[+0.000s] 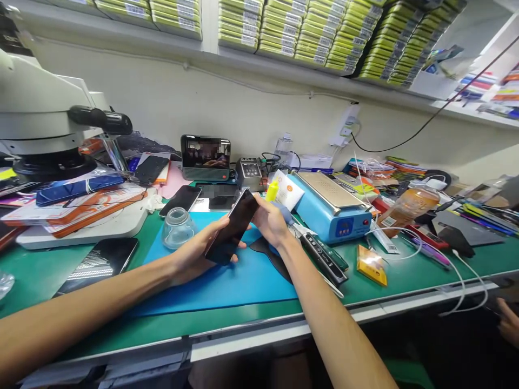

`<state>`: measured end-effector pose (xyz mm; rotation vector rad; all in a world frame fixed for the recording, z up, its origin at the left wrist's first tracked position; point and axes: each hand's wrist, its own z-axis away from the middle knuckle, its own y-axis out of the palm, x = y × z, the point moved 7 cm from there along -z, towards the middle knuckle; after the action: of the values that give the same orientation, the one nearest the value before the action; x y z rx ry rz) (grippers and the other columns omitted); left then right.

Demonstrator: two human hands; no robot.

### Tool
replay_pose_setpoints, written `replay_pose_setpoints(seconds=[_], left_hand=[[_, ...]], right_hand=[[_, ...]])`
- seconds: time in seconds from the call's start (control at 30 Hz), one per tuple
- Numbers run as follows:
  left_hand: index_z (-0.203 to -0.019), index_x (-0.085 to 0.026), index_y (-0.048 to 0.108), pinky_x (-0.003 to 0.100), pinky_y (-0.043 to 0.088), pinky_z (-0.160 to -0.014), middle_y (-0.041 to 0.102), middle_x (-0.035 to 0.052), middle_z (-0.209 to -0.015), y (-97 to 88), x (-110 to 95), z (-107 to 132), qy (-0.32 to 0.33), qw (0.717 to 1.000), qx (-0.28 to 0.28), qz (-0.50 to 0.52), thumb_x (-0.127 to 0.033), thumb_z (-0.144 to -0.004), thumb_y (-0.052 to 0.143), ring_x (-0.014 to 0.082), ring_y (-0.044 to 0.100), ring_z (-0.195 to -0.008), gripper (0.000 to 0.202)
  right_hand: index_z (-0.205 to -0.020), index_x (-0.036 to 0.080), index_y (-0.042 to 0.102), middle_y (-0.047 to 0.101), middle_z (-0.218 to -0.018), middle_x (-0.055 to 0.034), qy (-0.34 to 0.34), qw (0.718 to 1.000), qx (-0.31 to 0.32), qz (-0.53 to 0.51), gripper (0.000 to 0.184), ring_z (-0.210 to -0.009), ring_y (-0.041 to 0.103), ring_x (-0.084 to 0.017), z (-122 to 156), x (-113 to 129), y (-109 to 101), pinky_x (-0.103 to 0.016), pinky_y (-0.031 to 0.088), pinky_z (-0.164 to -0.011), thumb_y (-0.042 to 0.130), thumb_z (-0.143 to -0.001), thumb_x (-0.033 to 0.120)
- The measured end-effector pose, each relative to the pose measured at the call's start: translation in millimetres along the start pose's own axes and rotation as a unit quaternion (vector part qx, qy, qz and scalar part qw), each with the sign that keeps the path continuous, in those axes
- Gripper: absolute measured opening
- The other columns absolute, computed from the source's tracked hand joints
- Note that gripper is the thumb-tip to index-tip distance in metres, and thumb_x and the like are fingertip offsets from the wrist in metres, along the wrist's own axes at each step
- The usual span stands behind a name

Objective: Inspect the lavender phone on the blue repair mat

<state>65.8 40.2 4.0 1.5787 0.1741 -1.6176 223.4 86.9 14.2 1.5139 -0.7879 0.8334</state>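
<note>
A dark smartphone point(232, 231) is held tilted above the blue mat point(239, 292), its black screen side facing me. My left hand point(194, 251) is closed round its lower left part, with fingertips showing past the right edge. At the upper right edge, my right hand point(272, 222) grips the same phone between thumb and fingers; part of those fingers is hidden. A small glass jar point(178, 229) stands left of the phone. Just behind my right hand is a bright yellow cap or tip point(272, 190). A black flat piece point(273, 260) lies on the mat below my right wrist.
A microscope point(44, 119) overhangs the left side. Another phone point(99, 262) lies near my left forearm. A blue heating plate point(334, 210), a black pen-like tool point(324, 259), a yellow box point(372, 265) and a bottle point(411, 208) occupy the right. Someone else's hand point(508, 321) shows far right.
</note>
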Motion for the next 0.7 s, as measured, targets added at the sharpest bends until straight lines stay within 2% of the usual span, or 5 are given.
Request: replay_pose_setpoints(seconds=[0.1,0.2,0.33,0.53,0.7], left_hand=[[-0.148,-0.021,0.062,0.032,0.057,-0.084,0.063,0.0146,-0.143,0.5,-1.1,-0.6,0.004,1.000,0.010,0.008,-0.059,-0.101,0.056,0.0210,0.067,-0.093,0.061],[-0.145,-0.024,0.065,0.033,0.056,-0.076,0.054,0.0113,-0.155,1.7,-4.8,-0.9,0.024,0.999,0.015,0.039,-0.052,-0.103,0.054,0.0235,0.063,-0.105,0.052],[-0.143,-0.020,0.067,0.030,0.053,-0.068,0.053,0.0142,-0.155,5.5,-7.2,-1.4,0.024,0.995,0.038,0.087,-0.051,-0.106,0.048,0.0202,0.059,-0.096,0.052],[-0.142,-0.022,0.068,0.034,0.055,-0.065,0.046,0.0104,-0.162,12.1,-14.2,2.1,0.018,0.989,0.094,0.115,-0.049,-0.107,0.038,0.0244,0.062,-0.098,0.054],[-0.144,-0.022,0.066,0.034,0.056,-0.063,0.046,0.0110,-0.163,11.4,-19.1,5.3,0.022,0.984,0.106,0.141,-0.047,-0.109,0.036,0.0242,0.063,-0.096,0.053]], right_hand=[[-0.094,0.017,0.065,0.070,-0.092,-0.0026,-0.005,1.000,0.007,0.013,0.034,-0.080,0.060,-0.013,1.3,1.4,2.5,-0.025,0.046,-0.071,0.075,-0.087,0.048],[-0.093,0.018,0.065,0.070,-0.092,-0.0023,-0.004,1.000,0.004,0.021,0.033,-0.079,0.058,-0.012,2.5,2.3,3.7,-0.025,0.045,-0.070,0.074,-0.088,0.048],[-0.098,0.018,0.068,0.068,-0.093,-0.0017,0.002,0.999,0.030,0.015,0.033,-0.083,0.060,-0.012,3.1,4.3,7.5,-0.024,0.048,-0.074,0.072,-0.091,0.050],[-0.092,0.016,0.070,0.061,-0.079,-0.0029,0.003,0.994,0.111,0.007,0.049,-0.069,0.054,-0.011,6.1,9.0,18.9,-0.024,0.044,-0.064,0.047,-0.105,0.057],[-0.090,0.016,0.067,0.067,-0.085,-0.0046,0.010,0.997,0.075,0.023,0.039,-0.072,0.056,-0.012,7.5,8.7,16.6,-0.024,0.045,-0.066,0.051,-0.103,0.049]])
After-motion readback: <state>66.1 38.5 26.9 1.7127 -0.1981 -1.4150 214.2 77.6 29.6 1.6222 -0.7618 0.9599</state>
